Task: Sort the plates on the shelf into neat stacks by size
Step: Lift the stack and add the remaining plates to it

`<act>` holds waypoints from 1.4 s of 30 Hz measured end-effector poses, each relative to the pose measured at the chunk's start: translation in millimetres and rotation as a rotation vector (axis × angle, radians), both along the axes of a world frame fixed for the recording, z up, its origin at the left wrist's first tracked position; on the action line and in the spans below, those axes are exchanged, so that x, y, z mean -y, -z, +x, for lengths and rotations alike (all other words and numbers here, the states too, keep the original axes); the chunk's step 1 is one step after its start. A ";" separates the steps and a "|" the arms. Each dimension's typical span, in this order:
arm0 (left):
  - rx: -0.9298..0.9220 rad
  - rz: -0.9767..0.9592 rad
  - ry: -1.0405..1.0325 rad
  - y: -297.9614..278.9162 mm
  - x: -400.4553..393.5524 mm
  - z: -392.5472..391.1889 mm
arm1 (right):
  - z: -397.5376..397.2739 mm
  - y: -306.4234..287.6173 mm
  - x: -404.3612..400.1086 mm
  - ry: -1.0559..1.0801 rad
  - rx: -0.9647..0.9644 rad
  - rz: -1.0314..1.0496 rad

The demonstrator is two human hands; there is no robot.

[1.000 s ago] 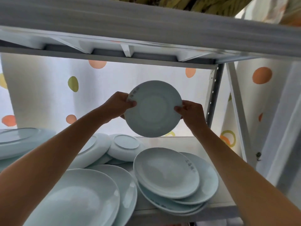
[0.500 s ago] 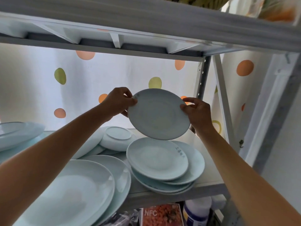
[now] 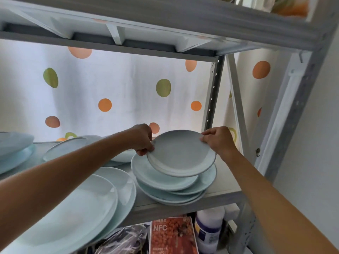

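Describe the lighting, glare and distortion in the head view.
Head view: strong backlight through the dotted curtain; soft glare spot on the big front plate; wide-angle lens bends the shelf frame; held plate looks grey and slightly soft.

Both forearms are bare, no sleeves showing anywhere. Left hand (image 3: 142, 139) and right hand (image 3: 219, 139) wear no gloves or rings.

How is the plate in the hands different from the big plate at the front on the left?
The held plate is smaller than the big front plate. The held plate is gripped at its rim by the left hand and right hand, tilted over the stack; the big front plate lies on another plate on the shelf, touched by no hand. Both are plain, pale blue-green and round.
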State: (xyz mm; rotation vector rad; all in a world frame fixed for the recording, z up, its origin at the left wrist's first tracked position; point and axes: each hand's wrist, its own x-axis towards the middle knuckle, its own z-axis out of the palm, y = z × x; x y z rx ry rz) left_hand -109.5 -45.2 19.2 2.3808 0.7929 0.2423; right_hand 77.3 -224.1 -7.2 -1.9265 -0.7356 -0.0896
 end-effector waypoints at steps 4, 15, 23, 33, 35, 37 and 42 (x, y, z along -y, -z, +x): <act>-0.096 0.011 0.039 15.9 7.1 5.9 | 2.2 15.6 3.4 0.011 0.028 -0.075; -0.159 0.179 0.097 21.5 9.4 1.5 | -0.4 28.5 6.8 0.045 0.070 -0.154; -0.124 0.261 0.099 17.9 8.4 -5.8 | -1.2 30.6 7.8 0.043 -0.027 -0.144; 0.019 0.342 0.058 3.2 -20.4 -26.5 | -8.7 10.0 3.4 0.055 0.058 -0.107; 0.020 0.365 0.048 2.9 -29.9 -32.9 | -11.2 6.0 0.0 0.052 0.125 -0.131; 0.015 0.382 0.035 1.3 -39.0 -40.9 | -15.9 -0.9 -5.6 0.054 0.194 -0.145; 0.017 0.403 -0.039 -2.7 -66.2 -69.3 | -40.8 -23.2 -35.1 -0.061 0.235 -0.112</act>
